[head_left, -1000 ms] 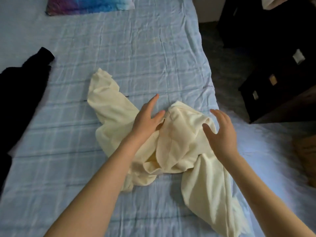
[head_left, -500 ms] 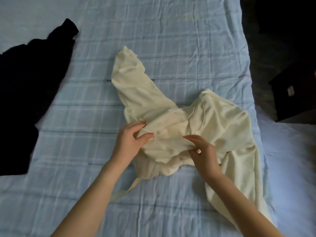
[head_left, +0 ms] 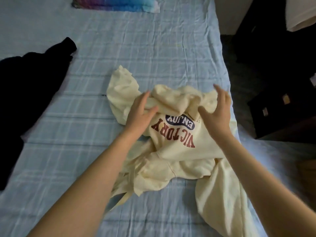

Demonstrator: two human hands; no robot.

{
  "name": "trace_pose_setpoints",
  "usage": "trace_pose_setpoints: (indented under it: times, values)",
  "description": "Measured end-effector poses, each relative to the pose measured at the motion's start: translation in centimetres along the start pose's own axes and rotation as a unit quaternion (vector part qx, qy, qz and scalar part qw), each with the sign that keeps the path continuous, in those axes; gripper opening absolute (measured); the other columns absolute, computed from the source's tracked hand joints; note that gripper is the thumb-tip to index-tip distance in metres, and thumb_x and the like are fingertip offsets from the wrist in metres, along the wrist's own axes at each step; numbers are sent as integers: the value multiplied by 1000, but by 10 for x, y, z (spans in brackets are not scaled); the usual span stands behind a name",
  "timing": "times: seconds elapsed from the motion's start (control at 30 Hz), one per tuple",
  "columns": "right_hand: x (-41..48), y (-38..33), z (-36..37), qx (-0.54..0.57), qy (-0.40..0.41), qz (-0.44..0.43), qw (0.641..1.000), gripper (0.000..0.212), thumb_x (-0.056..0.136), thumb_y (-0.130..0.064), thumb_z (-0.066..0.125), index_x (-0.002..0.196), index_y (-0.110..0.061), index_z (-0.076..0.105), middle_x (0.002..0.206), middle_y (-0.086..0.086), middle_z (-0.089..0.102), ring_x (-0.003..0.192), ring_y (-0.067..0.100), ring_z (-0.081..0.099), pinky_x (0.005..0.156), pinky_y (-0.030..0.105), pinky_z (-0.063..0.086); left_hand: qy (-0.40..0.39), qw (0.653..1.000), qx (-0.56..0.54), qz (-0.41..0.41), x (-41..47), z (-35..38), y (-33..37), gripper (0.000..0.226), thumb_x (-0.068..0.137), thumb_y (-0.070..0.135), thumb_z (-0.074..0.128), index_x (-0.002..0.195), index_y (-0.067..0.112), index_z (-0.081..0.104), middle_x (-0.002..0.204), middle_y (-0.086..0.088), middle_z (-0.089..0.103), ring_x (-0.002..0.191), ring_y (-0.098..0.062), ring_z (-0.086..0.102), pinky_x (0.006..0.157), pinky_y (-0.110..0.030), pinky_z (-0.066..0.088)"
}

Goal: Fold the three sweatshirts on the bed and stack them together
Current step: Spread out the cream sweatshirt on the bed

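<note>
A cream sweatshirt lies crumpled in the middle of the bed, its red and blue "VICTORY ENJOY" print facing up and upside down to me. My left hand holds a bunched fold at the garment's far left, thumb under and fingers over. My right hand grips the bunched fabric at its far right. One sleeve trails toward the bed's near right edge. A black sweatshirt is spread at the left. A blue and purple tie-dye sweatshirt lies at the far end.
The bed has a light blue plaid sheet, bare between the garments. Its right edge drops to a dark floor. Dark furniture stands close on the right.
The cream sweatshirt has been turned over, so its print now faces up. Both hands have moved from its near middle to the bunched far edge.
</note>
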State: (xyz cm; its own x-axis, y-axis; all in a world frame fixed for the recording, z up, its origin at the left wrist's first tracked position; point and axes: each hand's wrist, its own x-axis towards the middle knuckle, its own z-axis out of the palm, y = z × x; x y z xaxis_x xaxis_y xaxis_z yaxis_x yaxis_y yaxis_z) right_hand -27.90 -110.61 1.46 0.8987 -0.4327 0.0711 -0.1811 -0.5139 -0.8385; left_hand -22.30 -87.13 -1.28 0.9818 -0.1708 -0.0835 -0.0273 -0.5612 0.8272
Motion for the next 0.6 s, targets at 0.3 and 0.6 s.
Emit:
trace_pose_setpoints:
  times: [0.3, 0.6]
  values:
    - [-223, 80, 85, -4, -144, 139, 980, 45, 94, -20, 65, 137, -24, 51, 127, -3, 45, 121, 19, 45, 100, 39, 48, -86, 944, 277, -155, -101, -1, -159, 70, 86, 70, 51, 145, 36, 39, 141, -9, 52, 126, -34, 51, 101, -44, 42]
    - [-244, 40, 155, 184, 22, 324, 928, 72, 82, -22, 80, 144, -37, 45, 135, 5, 34, 117, 14, 41, 102, 24, 38, -41, 991, -19, -125, -125, -18, -175, 28, 87, 25, 73, 115, 23, 69, 101, 4, 73, 87, -4, 66, 82, -24, 51]
